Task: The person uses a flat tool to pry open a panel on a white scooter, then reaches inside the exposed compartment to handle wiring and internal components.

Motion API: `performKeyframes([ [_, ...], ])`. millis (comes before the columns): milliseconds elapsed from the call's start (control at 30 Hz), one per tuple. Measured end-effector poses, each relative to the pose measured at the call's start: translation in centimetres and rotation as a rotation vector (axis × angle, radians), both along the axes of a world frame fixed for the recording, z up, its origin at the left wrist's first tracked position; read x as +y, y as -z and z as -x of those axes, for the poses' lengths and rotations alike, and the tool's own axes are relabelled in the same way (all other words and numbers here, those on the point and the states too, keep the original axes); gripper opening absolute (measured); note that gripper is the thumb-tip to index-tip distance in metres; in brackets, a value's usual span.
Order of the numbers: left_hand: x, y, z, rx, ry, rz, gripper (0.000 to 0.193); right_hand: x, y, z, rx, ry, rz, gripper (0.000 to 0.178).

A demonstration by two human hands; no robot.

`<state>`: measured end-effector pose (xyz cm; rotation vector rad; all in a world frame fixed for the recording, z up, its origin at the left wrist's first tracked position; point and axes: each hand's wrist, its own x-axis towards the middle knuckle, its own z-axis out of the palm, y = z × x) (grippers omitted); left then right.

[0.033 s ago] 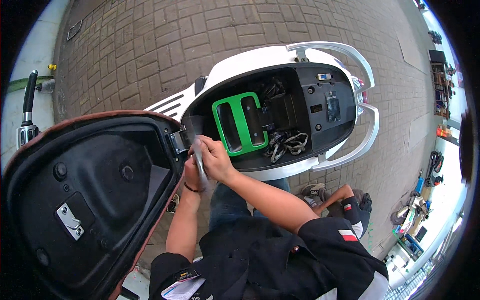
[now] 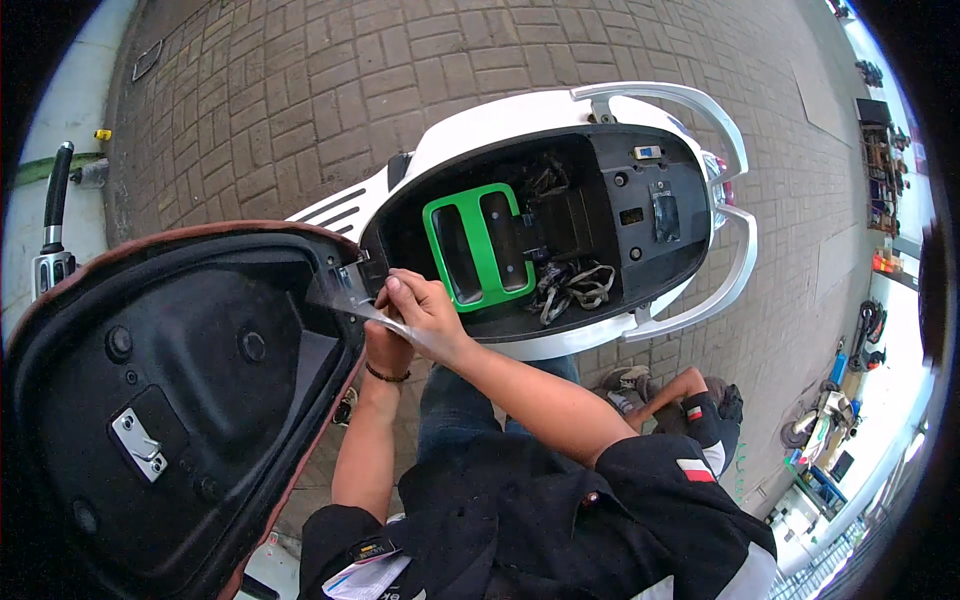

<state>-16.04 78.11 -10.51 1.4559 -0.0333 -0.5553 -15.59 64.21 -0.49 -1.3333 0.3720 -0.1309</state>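
Both hands meet beside the seat hinge

The scooter [image 2: 500, 128] stands on brick paving [image 2: 330, 60], its seat [image 2: 215, 300] swung open to the left with the black underside facing up. A metal hinge [image 2: 352, 281] joins the seat's narrow end to the front of the bin [image 2: 400, 215].

The right hand [image 2: 425, 308] is just right of the hinge, over the bin's near edge. Its grip is closed, fingers bent in and thumb laid against them. The left hand [image 2: 385, 345] is below it, touching it and close to the seat's rim; its fingers are mostly covered, so I cannot tell the state of that grip. A dark bracelet [image 2: 388, 376] circles the left wrist.

A pale strip [image 2: 345, 300] slants from in front of the hinge down across both hands. It is smeared and see-through, so its kind is unclear, as is which fingers hold it.

Inside the bin, a green frame [image 2: 482, 255] lies beside a bundle of black and pale straps [image 2: 578, 288]. Two silver rails [image 2: 738, 255] curve around the scooter's rear. On the seat's underside sits a metal latch plate [image 2: 140, 445] with a loop.

To the right of the wearer, another person [image 2: 712, 415] is low to the ground, an arm reaching toward a shoe [image 2: 628, 378].
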Motion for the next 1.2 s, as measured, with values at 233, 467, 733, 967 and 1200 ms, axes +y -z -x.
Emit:
performKeyframes([
  [233,-2.8,-3.8,-1.0,-0.570,0.295,-0.548,0.038,-0.8,-0.1,-0.8,-0.015,-0.061,0.011,0.033],
  [467,0.3,0.9,0.6,-0.576,0.338,-0.590,0.042,-0.4,0.0,-0.7,-0.022,-0.095,0.087,0.039],
  [733,-1.1,-2.5,-1.3,-0.722,0.488,-0.665,0.042,-0.5,0.5,-0.8,-0.045,-0.143,0.189,0.033],
  [967,-1.3,-3.4,-0.7,-0.652,0.273,-0.460,0.043,-1.3,-0.1,-1.1,-0.062,-0.097,0.105,0.039],
  [1200,0.0,-1.7,-0.5,-0.344,0.233,-0.554,0.025,0.2,0.2,-0.7,-0.012,-0.095,0.112,0.038],
])
